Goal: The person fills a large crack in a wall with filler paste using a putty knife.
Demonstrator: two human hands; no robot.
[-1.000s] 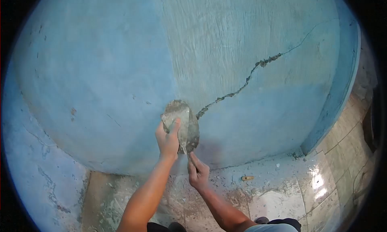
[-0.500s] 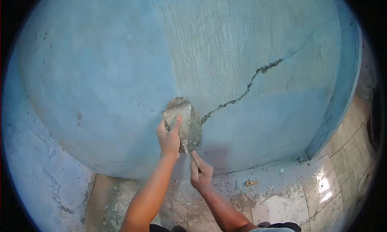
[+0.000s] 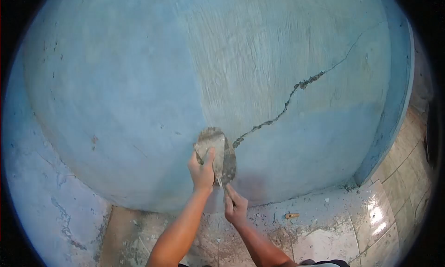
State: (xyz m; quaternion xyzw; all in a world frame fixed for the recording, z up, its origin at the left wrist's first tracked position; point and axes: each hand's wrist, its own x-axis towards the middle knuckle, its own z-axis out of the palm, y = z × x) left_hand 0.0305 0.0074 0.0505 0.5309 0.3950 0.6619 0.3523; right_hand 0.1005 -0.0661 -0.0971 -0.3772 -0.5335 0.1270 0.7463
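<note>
My left hand is closed on a flat, light grey tapered plate, its thumb lying across the front. Behind and beside the plate shows a dark, rounded piece smeared with grey. My right hand, just below and to the right, grips a thin handle that leads up to these pieces like a trowel's; which one it joins is hard to tell. Both hands are in front of the blue wall. A jagged, dark crack in the wall runs from beside the rounded piece up to the right.
Dusty tiles with scattered debris lie along the wall's foot. On the floor rests a small tan object. Another blue wall borders the left side, and a projecting wall edge stands at the right.
Both hands and the pieces they hold appear slightly lower and further right in view. The wall and floor have also shifted a little, so the camera has moved too. Both grips persist.
</note>
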